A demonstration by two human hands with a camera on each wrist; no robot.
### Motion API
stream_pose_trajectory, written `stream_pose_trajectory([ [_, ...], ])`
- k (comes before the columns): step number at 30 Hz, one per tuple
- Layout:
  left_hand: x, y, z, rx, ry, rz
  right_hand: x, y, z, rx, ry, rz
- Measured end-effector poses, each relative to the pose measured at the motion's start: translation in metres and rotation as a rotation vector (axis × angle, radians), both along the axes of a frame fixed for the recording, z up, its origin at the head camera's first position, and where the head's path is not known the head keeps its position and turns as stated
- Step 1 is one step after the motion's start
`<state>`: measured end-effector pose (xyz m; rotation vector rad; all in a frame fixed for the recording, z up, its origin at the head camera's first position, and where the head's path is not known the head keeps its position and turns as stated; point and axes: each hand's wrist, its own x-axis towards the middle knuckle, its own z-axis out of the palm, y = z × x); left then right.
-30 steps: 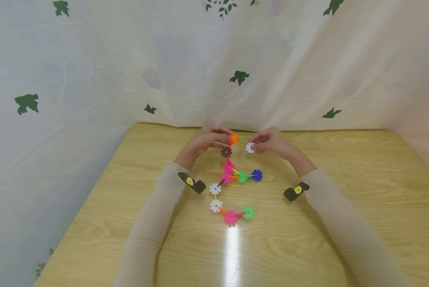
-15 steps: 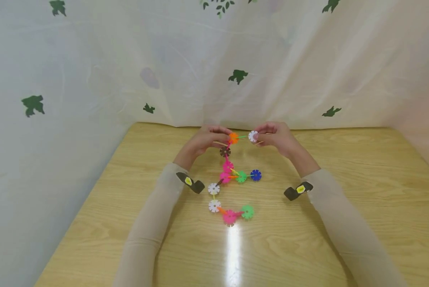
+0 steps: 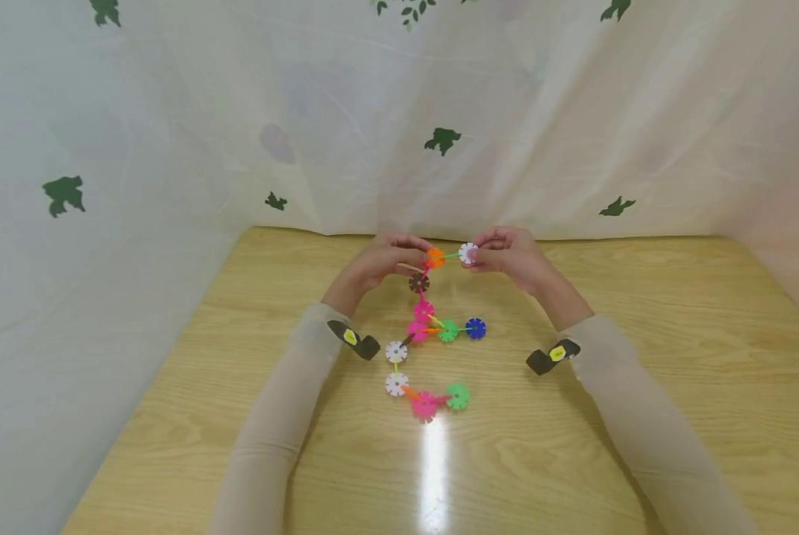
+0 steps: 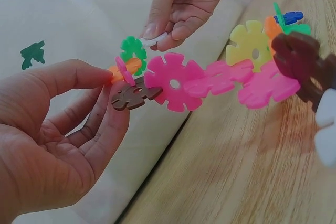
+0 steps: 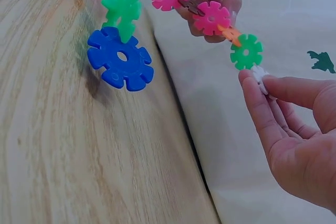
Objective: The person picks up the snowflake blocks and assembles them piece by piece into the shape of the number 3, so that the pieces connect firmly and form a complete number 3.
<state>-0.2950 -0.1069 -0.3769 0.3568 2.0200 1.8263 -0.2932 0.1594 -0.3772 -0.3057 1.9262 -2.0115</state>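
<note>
chain of snowflake discs (image 3: 432,327) – far end lifted, rest on table (image 3: 640,357) | left hand (image 3: 379,264) pinches orange disc (image 3: 435,258) | right hand (image 3: 506,256) pinches white disc (image 3: 468,253) – likely light, stiff, joints pop apart; hold by disc rims

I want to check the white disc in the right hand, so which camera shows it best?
The head view: the white disc shows nearly whole, pinched by the right hand beside the green disc. The right wrist view shows only a sliver behind the fingertips. The left wrist view shows it edge-on.
</note>
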Motion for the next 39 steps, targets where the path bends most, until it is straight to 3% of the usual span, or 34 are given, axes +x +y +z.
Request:
stream_pose_trajectory([
  [9, 0.001, 0.001, 0.0, 0.004, -0.01, 0.005, 0.001, -0.004, 0.0, -0.025, -0.038, -0.022],
  [23, 0.002, 0.008, -0.001, -0.053, 0.001, 0.005, 0.003, -0.007, -0.003, -0.055, -0.012, -0.035],
  [30, 0.003, 0.015, -0.003, -0.087, -0.013, 0.045, 0.002, -0.01, -0.006, -0.056, -0.018, -0.033],
  [39, 0.004, 0.018, -0.003, -0.015, -0.011, 0.064, 0.001, -0.009, -0.008, -0.058, -0.018, -0.031],
])
